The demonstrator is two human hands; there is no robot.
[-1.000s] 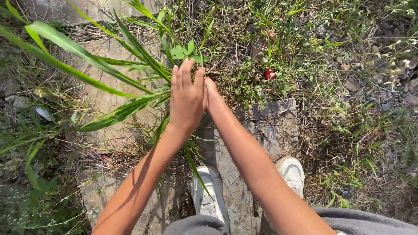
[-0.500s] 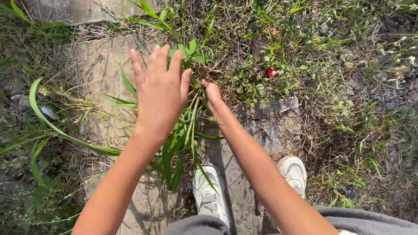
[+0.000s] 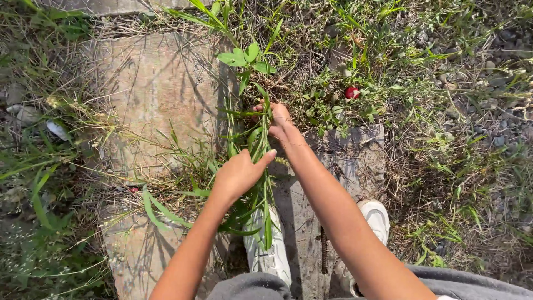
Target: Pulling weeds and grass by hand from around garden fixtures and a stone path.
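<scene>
While both hands [image 3: 261,147] grip, grass stems [image 3: 250,166] bend.

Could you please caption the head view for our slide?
Both hands, left hand and right hand, grip a bundle of long green weeds above a concrete slab.

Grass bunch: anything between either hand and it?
Nothing visible. The right hand is closed on the grass bunch near its base, and the left hand grips the blades lower down. Both touch it directly. The red object lies apart in the weeds.
</scene>
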